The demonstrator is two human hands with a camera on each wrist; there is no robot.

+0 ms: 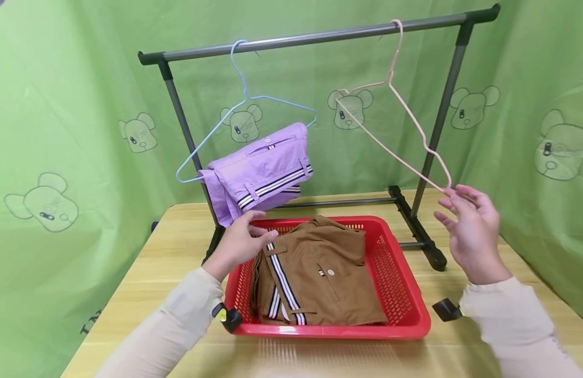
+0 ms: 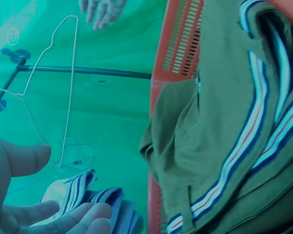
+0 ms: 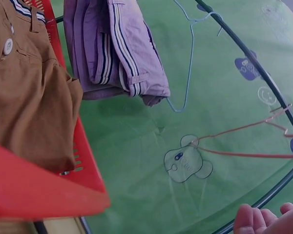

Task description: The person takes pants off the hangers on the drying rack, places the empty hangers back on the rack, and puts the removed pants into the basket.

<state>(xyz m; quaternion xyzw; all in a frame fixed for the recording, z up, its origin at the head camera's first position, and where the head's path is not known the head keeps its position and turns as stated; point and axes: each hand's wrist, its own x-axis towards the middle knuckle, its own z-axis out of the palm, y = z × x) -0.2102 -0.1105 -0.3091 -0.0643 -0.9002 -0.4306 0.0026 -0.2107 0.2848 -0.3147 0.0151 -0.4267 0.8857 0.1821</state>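
My left hand (image 1: 244, 239), its fingers loosely bent and holding nothing, hovers over the left back of the red basket (image 1: 416, 310). Just beyond it, folded lavender trousers (image 1: 267, 163) with a striped waistband hang over the blue hanger (image 1: 211, 131). Inside the basket lie folded brown trousers (image 1: 338, 294), striped at the waist. My right hand (image 1: 475, 236) is raised with relaxed fingers at the lower right corner of a bare pink hanger (image 1: 414, 121). The left wrist view shows a small gap between those fingers and the hanger (image 2: 72, 73); contact is hard to judge.
Both hangers hook over the dark rail (image 1: 310, 38) of a clothes rack, whose feet (image 1: 428, 247) stand behind and beside the basket. A light wooden table (image 1: 154, 283) carries everything. Green curtains (image 1: 74, 131) with bear prints surround it on the back and sides.
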